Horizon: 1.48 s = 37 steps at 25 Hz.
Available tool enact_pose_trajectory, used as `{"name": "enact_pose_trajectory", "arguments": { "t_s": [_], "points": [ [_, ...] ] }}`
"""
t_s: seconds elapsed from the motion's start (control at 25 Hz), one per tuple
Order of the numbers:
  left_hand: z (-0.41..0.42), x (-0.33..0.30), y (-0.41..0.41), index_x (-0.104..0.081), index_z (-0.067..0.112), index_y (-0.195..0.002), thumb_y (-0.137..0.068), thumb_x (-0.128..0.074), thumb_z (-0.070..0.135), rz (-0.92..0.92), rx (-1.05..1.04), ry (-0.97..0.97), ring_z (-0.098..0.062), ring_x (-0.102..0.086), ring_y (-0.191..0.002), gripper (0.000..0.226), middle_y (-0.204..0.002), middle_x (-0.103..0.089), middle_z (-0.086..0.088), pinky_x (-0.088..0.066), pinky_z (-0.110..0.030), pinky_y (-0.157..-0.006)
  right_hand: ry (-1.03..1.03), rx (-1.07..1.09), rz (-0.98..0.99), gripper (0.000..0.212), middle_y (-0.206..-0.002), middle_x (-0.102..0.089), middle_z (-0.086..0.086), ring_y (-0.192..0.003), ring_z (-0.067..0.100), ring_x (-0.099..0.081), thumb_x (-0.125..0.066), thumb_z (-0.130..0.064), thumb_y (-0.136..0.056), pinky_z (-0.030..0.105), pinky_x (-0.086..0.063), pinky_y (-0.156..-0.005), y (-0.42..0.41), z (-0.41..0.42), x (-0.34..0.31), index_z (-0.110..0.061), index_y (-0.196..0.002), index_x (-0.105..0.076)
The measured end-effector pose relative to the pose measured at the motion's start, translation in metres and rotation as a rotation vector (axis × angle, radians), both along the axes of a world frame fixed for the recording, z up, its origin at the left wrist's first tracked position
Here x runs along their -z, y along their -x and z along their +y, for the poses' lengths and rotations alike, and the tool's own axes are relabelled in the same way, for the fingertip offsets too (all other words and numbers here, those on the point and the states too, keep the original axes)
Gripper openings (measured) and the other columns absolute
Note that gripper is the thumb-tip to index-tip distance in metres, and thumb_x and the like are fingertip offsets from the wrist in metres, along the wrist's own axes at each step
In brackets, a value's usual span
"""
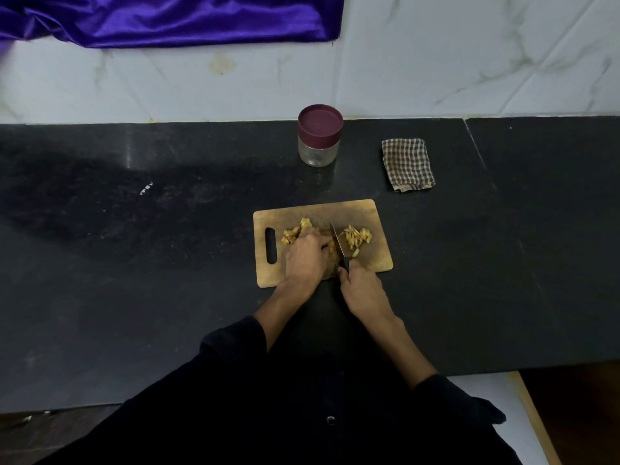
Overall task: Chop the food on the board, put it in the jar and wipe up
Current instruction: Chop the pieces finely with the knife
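A wooden cutting board (369, 213) with a handle slot lies on the black counter. Yellowish food (295, 231) sits on its left half, and a heap of cut strips (357, 238) lies to the right. My left hand (307, 256) curls over the uncut food and holds it down. My right hand (360, 286) grips the black handle of a knife (338, 241), whose blade stands between the two heaps. A glass jar (318, 152) with a maroon lid stands closed behind the board. A checked cloth (407, 164) lies folded to the jar's right.
The black stone counter (134, 263) runs wide to the left and right of the board. A marble-tiled wall (469, 55) rises behind it, with purple fabric (167, 18) hanging at top left. The counter's front edge is near my body.
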<state>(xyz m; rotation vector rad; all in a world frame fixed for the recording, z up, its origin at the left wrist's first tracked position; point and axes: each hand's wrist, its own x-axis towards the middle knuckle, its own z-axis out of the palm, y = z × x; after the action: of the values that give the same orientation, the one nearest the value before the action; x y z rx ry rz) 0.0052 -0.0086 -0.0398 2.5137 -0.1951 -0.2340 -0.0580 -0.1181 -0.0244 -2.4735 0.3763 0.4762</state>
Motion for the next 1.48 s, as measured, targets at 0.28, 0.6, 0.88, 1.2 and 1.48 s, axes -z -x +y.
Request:
{"name": "enact_pose_trajectory", "arguments": {
  "t_s": [0.28,0.6,0.88,1.2,1.48],
  "points": [
    [0.000,0.000,0.000,-0.065,0.019,-0.119,-0.092,-0.056,0.012,-0.010,-0.004,-0.005,-0.017,-0.056,-0.109,0.029,-0.123,-0.055,-0.001,-0.049,-0.034,-0.091,0.075,-0.013,0.016,0.024,-0.106,-0.063,0.014,-0.095,0.031,-0.062,-0.038,-0.029,-0.105,0.041,-0.048,-0.072,-0.003,0.007,-0.002,-0.010,-0.115,-0.049],
    [0.000,0.004,-0.001,-0.065,0.021,-0.119,-0.091,-0.059,0.016,-0.007,-0.017,-0.016,-0.017,-0.056,-0.110,0.028,-0.124,-0.055,0.000,-0.049,-0.036,-0.093,0.094,0.005,0.090,0.027,-0.108,-0.064,0.013,-0.098,0.029,-0.063,-0.036,-0.032,-0.105,0.045,-0.052,-0.081,0.021,0.005,0.001,-0.012,-0.119,-0.047],
    [0.001,0.004,0.000,-0.062,0.022,-0.122,-0.091,-0.059,0.018,-0.026,-0.012,-0.006,-0.015,-0.057,-0.107,0.031,-0.123,-0.055,0.001,-0.050,-0.032,-0.090,0.029,0.057,0.032,0.027,-0.103,-0.063,0.012,-0.095,0.028,-0.061,-0.038,-0.033,-0.105,0.037,-0.045,-0.072,0.013,-0.002,-0.002,-0.010,-0.110,-0.051],
    [0.002,0.004,-0.001,-0.065,0.021,-0.112,-0.091,-0.058,0.014,-0.046,-0.027,0.024,-0.012,-0.059,-0.101,0.024,-0.117,-0.058,0.004,-0.049,-0.028,-0.085,0.006,0.026,-0.006,0.026,-0.104,-0.062,0.013,-0.097,0.030,-0.061,-0.041,-0.030,-0.104,0.041,-0.049,-0.077,0.001,0.005,-0.002,-0.008,-0.111,-0.053],
    [0.001,0.006,-0.001,-0.067,0.021,-0.110,-0.090,-0.058,0.013,-0.043,-0.027,0.029,-0.013,-0.059,-0.101,0.023,-0.117,-0.059,0.003,-0.051,-0.031,-0.086,0.054,0.015,0.028,0.024,-0.108,-0.062,0.015,-0.099,0.032,-0.061,-0.039,-0.027,-0.105,0.041,-0.048,-0.074,-0.002,0.011,-0.002,-0.008,-0.116,-0.049]
  ]
}}
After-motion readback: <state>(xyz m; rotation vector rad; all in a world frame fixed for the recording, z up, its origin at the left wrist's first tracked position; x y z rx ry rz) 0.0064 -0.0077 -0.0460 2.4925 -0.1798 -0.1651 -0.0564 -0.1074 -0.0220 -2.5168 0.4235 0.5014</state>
